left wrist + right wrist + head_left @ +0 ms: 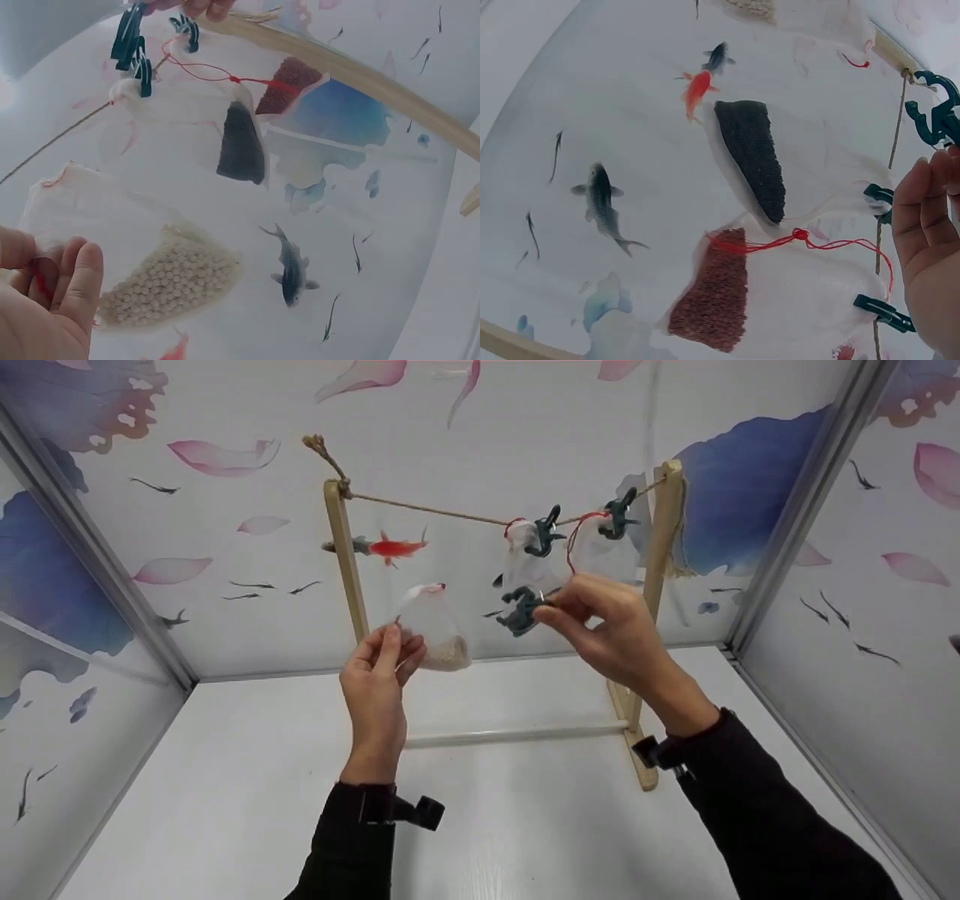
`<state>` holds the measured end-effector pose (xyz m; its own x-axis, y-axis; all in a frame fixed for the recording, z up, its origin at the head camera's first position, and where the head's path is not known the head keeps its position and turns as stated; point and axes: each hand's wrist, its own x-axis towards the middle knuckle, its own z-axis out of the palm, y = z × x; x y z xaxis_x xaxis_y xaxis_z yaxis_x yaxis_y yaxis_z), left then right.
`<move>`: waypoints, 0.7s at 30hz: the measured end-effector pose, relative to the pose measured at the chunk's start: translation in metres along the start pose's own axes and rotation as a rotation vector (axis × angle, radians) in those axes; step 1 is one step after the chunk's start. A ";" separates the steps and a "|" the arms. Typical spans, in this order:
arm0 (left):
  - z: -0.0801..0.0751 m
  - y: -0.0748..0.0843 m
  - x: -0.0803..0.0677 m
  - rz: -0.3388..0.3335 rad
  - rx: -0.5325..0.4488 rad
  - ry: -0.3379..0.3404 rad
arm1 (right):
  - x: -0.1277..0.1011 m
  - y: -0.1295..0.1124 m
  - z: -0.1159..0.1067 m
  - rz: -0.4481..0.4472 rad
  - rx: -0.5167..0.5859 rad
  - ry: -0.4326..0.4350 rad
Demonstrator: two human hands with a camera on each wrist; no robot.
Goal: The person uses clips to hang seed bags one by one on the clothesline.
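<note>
Pinching the top corner of a small sheer white mesh pouch half filled with pale round grains (435, 626), the left hand (381, 664) holds it up in front of the left post of a light wooden drying stand (343, 559), its fingers curled together on the gathered fabric. In the left wrist view the pale grains (169, 281) sag in the bottom of the pouch just beside the fingertips (79, 274). A thin brown twine (442, 514) runs between the two posts of the stand, which rests on the white bench (247, 787).

Further right, the right hand (607, 630) is raised near the right post, thumb and fingers closed on a dark green plastic clip (521, 610) that it holds below the twine. Two more green clips (547, 532) sit on the twine above it, each pinning a sheer white pouch; the right wrist view shows one pouch holding black seeds (754, 154) and the other reddish-brown seeds (716, 300), with a red drawstring (802, 240) trailing between them.
</note>
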<state>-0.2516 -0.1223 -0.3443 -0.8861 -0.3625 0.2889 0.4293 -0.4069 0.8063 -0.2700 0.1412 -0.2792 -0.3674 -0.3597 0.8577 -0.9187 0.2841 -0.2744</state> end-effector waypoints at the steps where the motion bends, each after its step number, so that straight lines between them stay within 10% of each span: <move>1: 0.003 0.002 0.002 0.018 -0.016 -0.001 | 0.007 0.000 0.000 -0.007 -0.008 -0.002; 10: 0.019 0.015 0.019 0.076 -0.141 0.015 | 0.068 0.001 0.003 -0.090 -0.142 0.040; 21: 0.041 0.019 0.036 0.081 -0.297 0.112 | 0.110 0.005 0.008 0.029 -0.299 -0.009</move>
<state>-0.2824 -0.1085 -0.2969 -0.8292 -0.4870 0.2744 0.5447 -0.5937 0.5923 -0.3160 0.0963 -0.1894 -0.3953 -0.3555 0.8470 -0.8249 0.5430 -0.1570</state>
